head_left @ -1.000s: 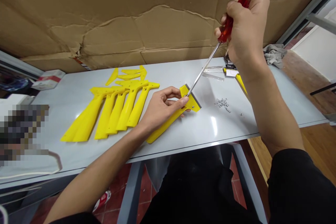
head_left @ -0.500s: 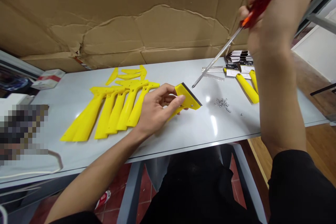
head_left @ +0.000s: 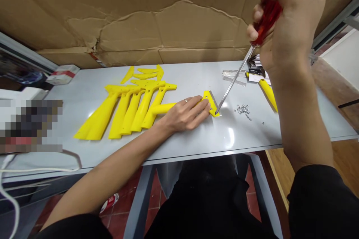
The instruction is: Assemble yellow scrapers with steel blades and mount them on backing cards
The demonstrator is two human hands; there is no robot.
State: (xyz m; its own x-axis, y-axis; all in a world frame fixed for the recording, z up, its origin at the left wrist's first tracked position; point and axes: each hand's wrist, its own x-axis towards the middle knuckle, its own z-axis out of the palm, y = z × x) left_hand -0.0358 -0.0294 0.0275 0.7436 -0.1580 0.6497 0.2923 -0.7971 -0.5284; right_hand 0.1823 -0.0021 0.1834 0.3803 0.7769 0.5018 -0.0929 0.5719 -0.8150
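My left hand (head_left: pixel 187 114) presses a yellow scraper (head_left: pixel 211 105) flat on the table, fingers closed over its neck. The scraper's head, with a thin blade along its edge, points right, and its handle runs left from under my hand. My right hand (head_left: pixel 288 18) is wrapped round the red handle of a screwdriver (head_left: pixel 238 73), held high and slanting. The screwdriver's tip is at the near corner of the scraper's head; whether it touches a screw there, I cannot tell. Small metal nuts and screws (head_left: pixel 242 109) lie in a pile right of the tip.
Several yellow scraper handles (head_left: pixel 134 110) lie in a row on the left of the white table (head_left: pixel 179 149), with loose yellow head pieces (head_left: pixel 147 74) behind. Clear plastic strips (head_left: pixel 234 74) and packaged scrapers (head_left: pixel 256 73) sit at the back right. Cardboard (head_left: pixel 168 33) stands behind the table.
My left hand has turned palm down and laid the scraper, which it held raised and tilted, on the table. The screwdriver's tip has come down onto the scraper's head.
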